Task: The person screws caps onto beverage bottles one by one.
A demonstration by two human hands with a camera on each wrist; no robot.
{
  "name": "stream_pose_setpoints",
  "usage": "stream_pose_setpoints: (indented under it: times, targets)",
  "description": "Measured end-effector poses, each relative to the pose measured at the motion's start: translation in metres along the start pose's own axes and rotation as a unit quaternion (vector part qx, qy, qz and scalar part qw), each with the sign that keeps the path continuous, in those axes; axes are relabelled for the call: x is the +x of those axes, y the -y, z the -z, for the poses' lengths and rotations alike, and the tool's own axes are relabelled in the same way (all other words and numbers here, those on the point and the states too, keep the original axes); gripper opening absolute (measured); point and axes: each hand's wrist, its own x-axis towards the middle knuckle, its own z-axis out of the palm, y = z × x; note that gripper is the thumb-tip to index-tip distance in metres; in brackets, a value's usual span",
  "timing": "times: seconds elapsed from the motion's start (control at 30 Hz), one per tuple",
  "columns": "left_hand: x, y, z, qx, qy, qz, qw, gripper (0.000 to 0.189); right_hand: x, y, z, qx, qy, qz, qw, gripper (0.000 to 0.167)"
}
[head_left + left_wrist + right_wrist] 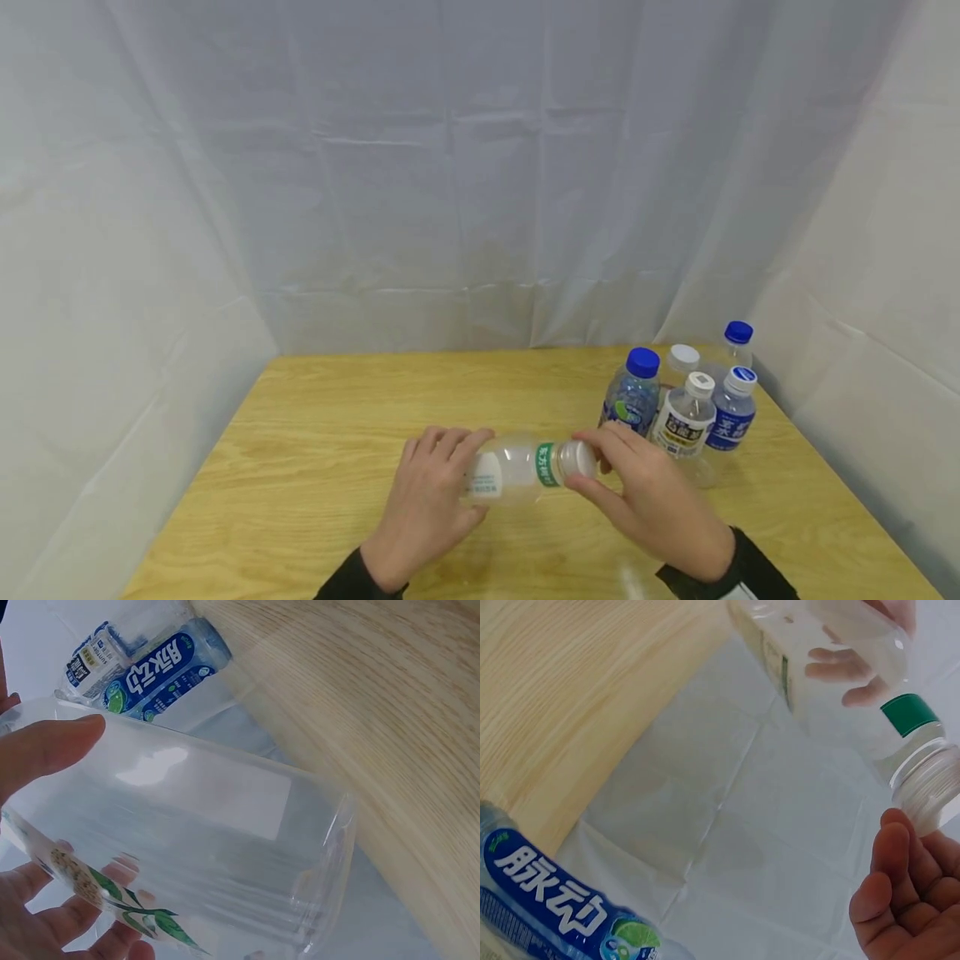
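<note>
A clear plastic bottle with a green neck band lies on its side between both hands, above the table, its capped end toward the right. My left hand grips the bottle's body near its base, thumb on one side and fingers on the other. In the left wrist view the bottle appears see-through, with a leaf print low on its side. My right hand pinches the pale cap between thumb and fingers. The right wrist view shows fingertips right at the ribbed cap.
Several upright bottles stand together at the table's right, among them a blue-capped bottle, a white-capped bottle and a blue-labelled bottle. Pale plastic sheeting hangs behind and beside the wooden table.
</note>
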Motion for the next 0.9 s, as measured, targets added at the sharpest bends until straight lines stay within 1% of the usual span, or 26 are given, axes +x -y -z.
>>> stream_pose_setpoints:
  times: [0.2, 0.4, 0.47, 0.6, 0.73, 0.9]
  targets:
    - [0.001, -0.001, -0.004, 0.002, -0.014, -0.009, 0.9999, 0.091, 0.001, 0.006, -0.002, 0.017, -0.012, -0.035, 0.9992, 0.030]
    - [0.001, -0.003, -0.006, 0.003, -0.015, -0.013, 0.9998, 0.090, 0.002, 0.011, -0.002, 0.025, -0.005, -0.096, 0.9951, 0.026]
    - [0.001, -0.003, -0.007, 0.000, -0.014, -0.013, 0.9998, 0.091, 0.005, 0.011, -0.002, 0.031, -0.008, -0.107, 0.9938, 0.025]
    - [0.003, -0.005, -0.009, -0.006, -0.005, -0.002, 1.0000, 0.096, 0.011, 0.008, -0.003, 0.034, -0.024, -0.095, 0.9946, 0.026]
    - [0.004, -0.007, -0.011, -0.017, 0.006, 0.018, 0.9997, 0.101, 0.016, 0.003, -0.001, 0.030, -0.024, -0.081, 0.9960, 0.031]
    - [0.008, -0.008, -0.012, -0.034, 0.000, 0.028, 0.9990, 0.104, 0.024, 0.002, 0.004, 0.041, -0.026, -0.059, 0.9971, 0.035]
